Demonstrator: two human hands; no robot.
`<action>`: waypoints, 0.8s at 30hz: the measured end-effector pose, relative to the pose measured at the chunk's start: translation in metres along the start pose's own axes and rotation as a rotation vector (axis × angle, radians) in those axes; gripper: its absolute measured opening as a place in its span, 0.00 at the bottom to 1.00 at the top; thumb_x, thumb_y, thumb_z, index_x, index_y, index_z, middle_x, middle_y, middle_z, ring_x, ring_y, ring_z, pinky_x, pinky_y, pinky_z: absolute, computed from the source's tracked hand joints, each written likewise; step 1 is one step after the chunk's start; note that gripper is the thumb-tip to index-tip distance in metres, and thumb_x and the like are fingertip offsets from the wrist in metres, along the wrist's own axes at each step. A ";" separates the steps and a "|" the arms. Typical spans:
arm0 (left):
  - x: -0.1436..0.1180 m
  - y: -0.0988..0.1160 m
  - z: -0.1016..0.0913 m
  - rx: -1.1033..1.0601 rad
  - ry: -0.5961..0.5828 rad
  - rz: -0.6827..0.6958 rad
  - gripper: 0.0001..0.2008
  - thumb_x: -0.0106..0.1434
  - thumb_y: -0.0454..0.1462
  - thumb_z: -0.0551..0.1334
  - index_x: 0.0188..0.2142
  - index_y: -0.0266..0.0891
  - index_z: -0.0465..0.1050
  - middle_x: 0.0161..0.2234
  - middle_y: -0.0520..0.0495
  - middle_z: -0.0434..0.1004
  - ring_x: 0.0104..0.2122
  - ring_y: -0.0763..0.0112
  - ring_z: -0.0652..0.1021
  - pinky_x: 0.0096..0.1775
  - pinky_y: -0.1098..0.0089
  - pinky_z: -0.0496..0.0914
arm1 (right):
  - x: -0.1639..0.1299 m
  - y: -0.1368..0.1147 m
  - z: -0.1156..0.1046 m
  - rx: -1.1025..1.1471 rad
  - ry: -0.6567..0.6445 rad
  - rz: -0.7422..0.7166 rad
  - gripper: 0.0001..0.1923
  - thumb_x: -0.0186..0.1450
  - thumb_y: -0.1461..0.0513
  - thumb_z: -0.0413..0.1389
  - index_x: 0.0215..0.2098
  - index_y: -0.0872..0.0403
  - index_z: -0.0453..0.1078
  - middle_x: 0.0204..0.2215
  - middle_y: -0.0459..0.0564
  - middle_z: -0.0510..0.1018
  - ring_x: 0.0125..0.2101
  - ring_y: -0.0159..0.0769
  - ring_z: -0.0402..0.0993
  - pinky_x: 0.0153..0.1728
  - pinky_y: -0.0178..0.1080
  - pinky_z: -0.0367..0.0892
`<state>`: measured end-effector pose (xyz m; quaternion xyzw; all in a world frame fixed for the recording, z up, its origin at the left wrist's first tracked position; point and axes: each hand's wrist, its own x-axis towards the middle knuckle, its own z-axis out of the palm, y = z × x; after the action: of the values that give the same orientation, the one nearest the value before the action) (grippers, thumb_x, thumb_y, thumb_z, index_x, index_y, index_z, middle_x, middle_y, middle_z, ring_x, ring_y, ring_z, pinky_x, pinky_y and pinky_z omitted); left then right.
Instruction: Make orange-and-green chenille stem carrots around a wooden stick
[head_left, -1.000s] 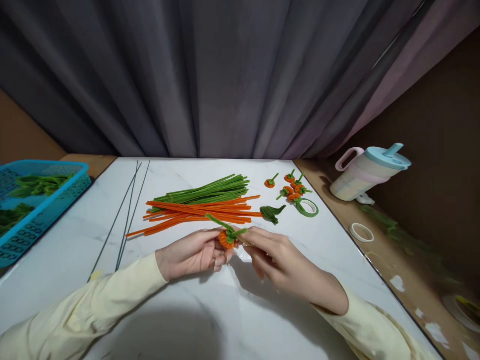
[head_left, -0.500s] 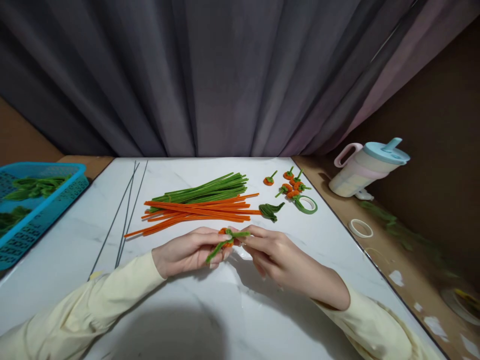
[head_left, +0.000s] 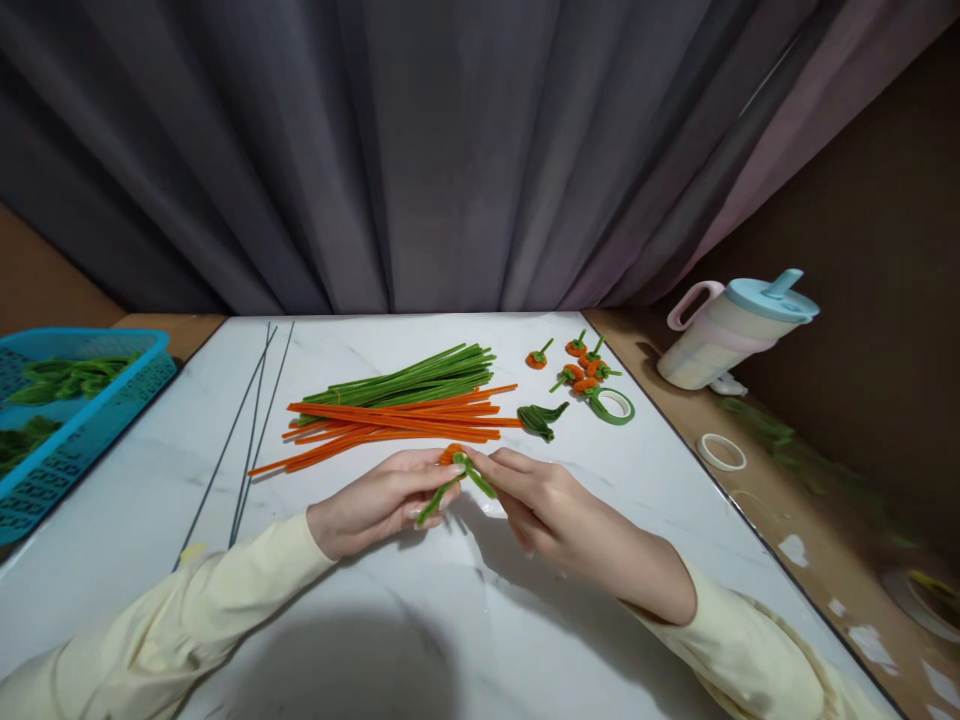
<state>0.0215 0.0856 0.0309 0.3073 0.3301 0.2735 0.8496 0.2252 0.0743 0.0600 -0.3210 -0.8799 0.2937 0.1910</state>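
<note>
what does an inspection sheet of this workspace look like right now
surface: white marble-look table, mostly bare near the person
job's things: small orange piece with green stems, pinched between both hands
clutter: orange stems, green stems, finished orange pieces, green tape roll, thin wires
grippers: left hand and right hand both gripping the piece
cables: nothing seen
surroundings: blue basket of greenery, lidded jug, grey curtain
</note>
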 end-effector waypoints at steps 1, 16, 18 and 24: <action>0.001 -0.003 0.000 0.010 0.003 0.026 0.07 0.61 0.36 0.62 0.29 0.34 0.67 0.22 0.54 0.63 0.17 0.85 0.54 0.22 0.80 0.56 | 0.000 0.001 0.002 -0.001 0.007 0.002 0.26 0.61 0.74 0.41 0.56 0.56 0.58 0.34 0.51 0.67 0.32 0.35 0.65 0.34 0.37 0.66; 0.017 -0.016 -0.021 -0.473 0.085 -0.006 0.09 0.66 0.30 0.52 0.29 0.30 0.65 0.18 0.57 0.53 0.14 0.87 0.56 0.17 0.85 0.54 | -0.001 0.015 -0.004 0.004 -0.103 0.230 0.16 0.68 0.66 0.43 0.54 0.57 0.57 0.18 0.41 0.65 0.18 0.29 0.61 0.25 0.32 0.58; 0.017 -0.014 -0.023 -0.552 0.079 -0.040 0.13 0.69 0.31 0.48 0.32 0.28 0.67 0.17 0.57 0.53 0.13 0.87 0.56 0.16 0.85 0.54 | 0.001 0.026 0.000 -0.126 -0.121 0.229 0.09 0.67 0.67 0.44 0.45 0.57 0.63 0.19 0.43 0.66 0.19 0.30 0.61 0.23 0.32 0.55; 0.016 -0.015 -0.024 -0.521 0.016 -0.092 0.18 0.69 0.35 0.47 0.27 0.28 0.68 0.15 0.58 0.51 0.11 0.87 0.48 0.16 0.85 0.56 | 0.009 0.058 0.017 -0.371 -0.076 0.105 0.07 0.67 0.70 0.44 0.35 0.57 0.63 0.29 0.49 0.71 0.27 0.33 0.64 0.26 0.34 0.56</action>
<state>0.0180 0.0943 -0.0004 0.0605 0.2689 0.3130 0.9089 0.2357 0.1097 0.0111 -0.3850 -0.9075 0.1478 0.0796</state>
